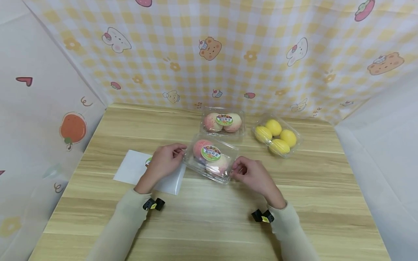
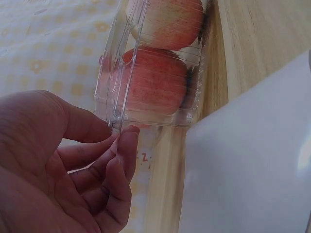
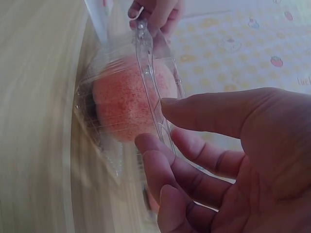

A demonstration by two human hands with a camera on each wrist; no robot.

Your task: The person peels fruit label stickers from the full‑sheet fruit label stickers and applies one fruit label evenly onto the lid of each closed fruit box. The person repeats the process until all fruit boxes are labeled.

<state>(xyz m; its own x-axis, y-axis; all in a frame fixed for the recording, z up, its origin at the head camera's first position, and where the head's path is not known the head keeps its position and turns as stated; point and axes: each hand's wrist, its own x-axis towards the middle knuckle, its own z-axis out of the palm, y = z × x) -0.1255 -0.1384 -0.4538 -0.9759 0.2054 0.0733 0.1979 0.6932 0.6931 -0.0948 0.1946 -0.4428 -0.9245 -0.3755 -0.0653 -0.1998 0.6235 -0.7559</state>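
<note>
A clear plastic box (image 1: pixel 206 174) sits slightly askew near the middle of the wooden table (image 1: pixel 209 224), between the two hands. The left hand (image 1: pixel 164 159) pinches its left end, thumb and index finger meeting at the plastic edge. The right hand (image 1: pixel 256 175) grips the opposite end, its thumb on the rim and the other fingers curled below. Inside lie two pink-and-cream fruits (image 1: pixel 201 146), with an oval label (image 1: pixel 210 153) on the lid above them. Just behind stands a second labelled box (image 1: pixel 223 108) holding two similar fruits, and to its right a third container (image 1: pixel 295 149) carries four yellow fruits (image 1: pixel 288 138). A white sheet (image 1: pixel 128 169) lies partly beneath the left hand and forearm, a sticker just showing on it. A yellow checked cloth (image 1: pixel 183 47) printed with animals hangs along the table's far edge.
</note>
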